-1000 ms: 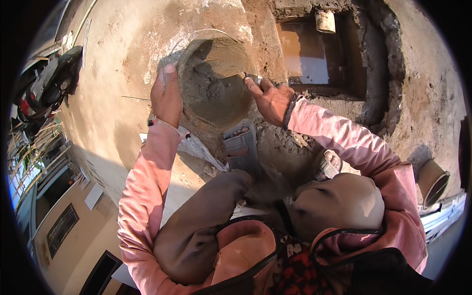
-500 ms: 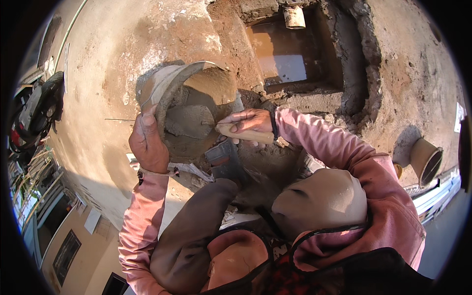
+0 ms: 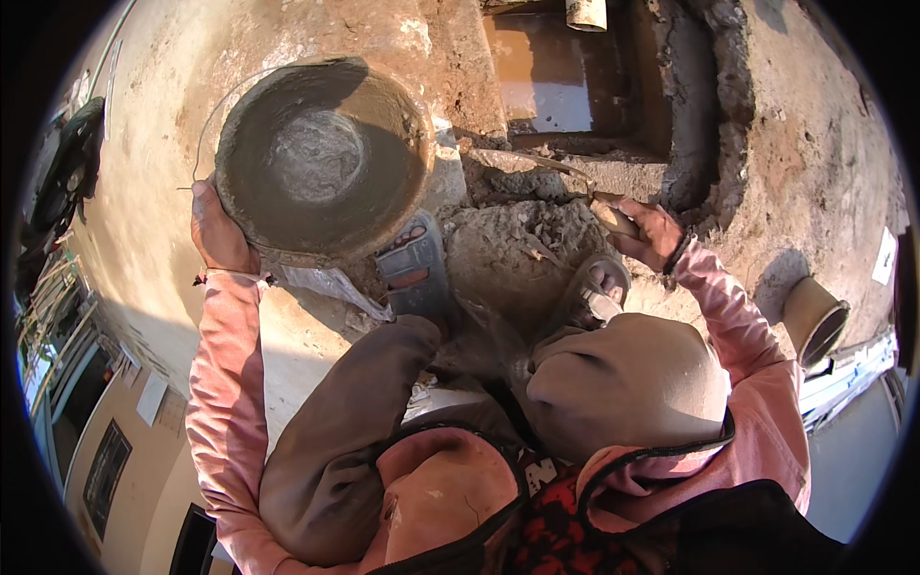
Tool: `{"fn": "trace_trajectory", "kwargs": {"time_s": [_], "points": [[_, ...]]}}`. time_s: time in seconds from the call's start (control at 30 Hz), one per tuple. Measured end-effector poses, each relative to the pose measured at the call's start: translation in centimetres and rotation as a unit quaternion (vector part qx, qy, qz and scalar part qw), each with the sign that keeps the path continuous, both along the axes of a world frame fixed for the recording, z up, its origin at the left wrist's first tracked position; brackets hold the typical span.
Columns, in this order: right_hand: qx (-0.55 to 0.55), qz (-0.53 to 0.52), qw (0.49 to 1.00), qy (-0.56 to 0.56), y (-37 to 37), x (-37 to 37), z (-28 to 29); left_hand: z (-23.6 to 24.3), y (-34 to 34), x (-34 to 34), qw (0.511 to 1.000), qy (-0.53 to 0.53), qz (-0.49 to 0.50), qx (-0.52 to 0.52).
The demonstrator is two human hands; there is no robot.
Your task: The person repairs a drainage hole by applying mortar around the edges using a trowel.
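Your right hand (image 3: 652,235) is wrapped round the wooden handle of a trowel (image 3: 614,219), its blade sticking out to that hand's left, seen pretty much edge-on. Your left hand (image 3: 222,232) has hold of the near-left edge of the bucket (image 3: 401,182), which sits just right of it, gray mortar (image 3: 314,158) coating the inside. Beyond your right hand there's a pit (image 3: 644,101) with brown water; off to that hand's right, a tan container (image 3: 811,311) lies tipped over.

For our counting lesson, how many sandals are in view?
2: the left sandal beside the bucket, and the right sandal, nearer the right hand. Others could be hidden.
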State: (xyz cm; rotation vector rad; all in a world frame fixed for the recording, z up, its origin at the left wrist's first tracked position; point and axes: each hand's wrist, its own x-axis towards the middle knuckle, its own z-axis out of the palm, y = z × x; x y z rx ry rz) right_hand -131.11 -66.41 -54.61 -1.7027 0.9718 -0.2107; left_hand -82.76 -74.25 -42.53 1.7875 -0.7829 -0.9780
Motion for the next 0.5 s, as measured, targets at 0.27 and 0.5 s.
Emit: {"fn": "trace_trajectory", "kwargs": {"time_s": [0.27,0.5], "points": [[0.039,0.048,0.987,0.151,-1.5,-2.5,-9.4,-0.2,0.0,-0.5,1.0,-0.01,0.004,0.029],[-0.127,0.111,0.969,0.181,-2.3,-3.9,-13.6,-1.2,0.5,0.7,0.999,0.015,0.028,0.029]]}}
